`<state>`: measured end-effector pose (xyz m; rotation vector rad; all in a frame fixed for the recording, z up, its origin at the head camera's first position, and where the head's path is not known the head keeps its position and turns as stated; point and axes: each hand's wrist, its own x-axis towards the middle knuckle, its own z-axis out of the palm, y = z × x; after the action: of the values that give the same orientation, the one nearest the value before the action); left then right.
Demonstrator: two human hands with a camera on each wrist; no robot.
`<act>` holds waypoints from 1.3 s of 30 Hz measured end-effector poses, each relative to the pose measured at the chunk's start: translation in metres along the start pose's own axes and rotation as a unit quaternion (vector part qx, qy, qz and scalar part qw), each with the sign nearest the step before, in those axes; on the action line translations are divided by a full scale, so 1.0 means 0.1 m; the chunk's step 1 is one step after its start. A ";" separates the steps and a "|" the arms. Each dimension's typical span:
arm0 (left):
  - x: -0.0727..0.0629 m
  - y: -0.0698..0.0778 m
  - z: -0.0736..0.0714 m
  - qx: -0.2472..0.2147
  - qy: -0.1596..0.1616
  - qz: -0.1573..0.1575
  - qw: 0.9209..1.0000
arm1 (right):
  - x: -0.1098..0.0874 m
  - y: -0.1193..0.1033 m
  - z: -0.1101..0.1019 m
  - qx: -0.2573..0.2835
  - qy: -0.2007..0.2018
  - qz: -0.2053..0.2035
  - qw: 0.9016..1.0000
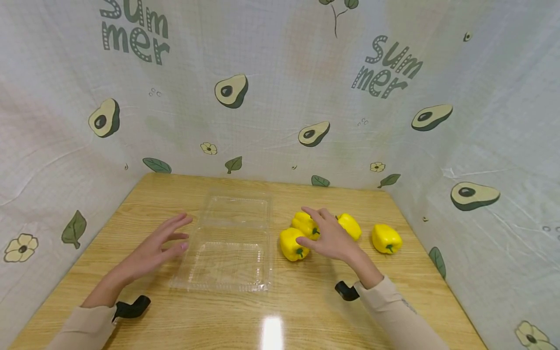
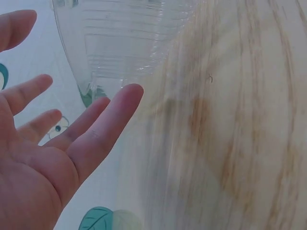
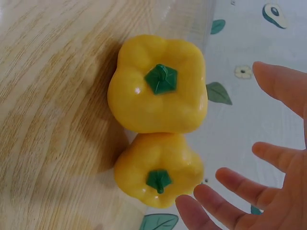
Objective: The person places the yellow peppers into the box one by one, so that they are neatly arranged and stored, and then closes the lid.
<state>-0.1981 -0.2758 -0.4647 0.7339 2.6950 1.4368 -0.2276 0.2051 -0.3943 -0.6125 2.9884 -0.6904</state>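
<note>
In the head view, several yellow bell peppers lie on the right of the wooden table. My right hand (image 1: 330, 236) hovers over them, fingers spread, with nothing in its grasp. Nearest its thumb is the front-left pepper (image 1: 292, 244); another pepper (image 1: 305, 223) sits just behind. A third pepper (image 1: 349, 226) is partly covered by the hand. In the right wrist view, two peppers with green stems, one above the other (image 3: 158, 105), appear beside the fingertips. My left hand (image 1: 155, 245), fingers extended, is beside the left edge of a clear plastic clamshell box (image 1: 232, 233), lying opened out.
A separate pepper (image 1: 386, 238) lies toward the right edge of the wooden table (image 1: 306, 311). White cloth (image 1: 271, 112) printed with avocados and leaves walls in the back and both sides. Black curved wrist pieces (image 1: 133, 307) stick out near both sleeves.
</note>
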 end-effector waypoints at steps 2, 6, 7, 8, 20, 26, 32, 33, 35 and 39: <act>0.00 -0.02 0.01 -0.009 -0.003 0.004 1.000 | 0.00 -0.01 0.01 -0.004 -0.002 -0.003 1.000; -0.01 -0.05 0.02 -0.028 -0.012 0.011 0.999 | 0.01 -0.03 0.04 -0.011 -0.005 -0.010 1.000; -0.01 -0.05 0.02 -0.035 -0.014 0.012 0.999 | 0.02 -0.03 0.05 -0.013 -0.006 -0.011 1.000; -0.02 -0.05 0.02 -0.043 -0.017 0.012 0.999 | 0.02 -0.03 0.05 -0.013 -0.006 -0.014 1.000; -0.03 -0.03 0.07 -0.074 -0.032 0.005 0.997 | 0.05 -0.08 0.14 -0.008 -0.018 -0.018 1.000; -0.04 -0.05 0.06 -0.076 -0.039 0.007 0.996 | 0.07 -0.09 0.18 -0.012 -0.023 -0.018 1.000; -0.05 -0.06 0.06 -0.077 -0.042 0.007 0.996 | 0.08 -0.09 0.21 -0.009 -0.030 -0.019 0.999; -0.06 -0.07 0.06 -0.075 -0.042 0.007 0.996 | 0.08 -0.09 0.22 -0.009 -0.032 -0.018 0.999; -0.07 -0.07 0.06 -0.076 -0.044 0.005 0.996 | 0.09 -0.09 0.23 -0.012 -0.035 -0.013 0.999; -0.10 -0.08 0.05 -0.073 -0.050 0.005 0.996 | 0.09 -0.09 0.26 -0.014 -0.039 -0.006 0.999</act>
<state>-0.1913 -0.2795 -0.4763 0.7876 2.4865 1.5345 -0.2297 0.1833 -0.4127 -0.6422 2.9304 -0.6124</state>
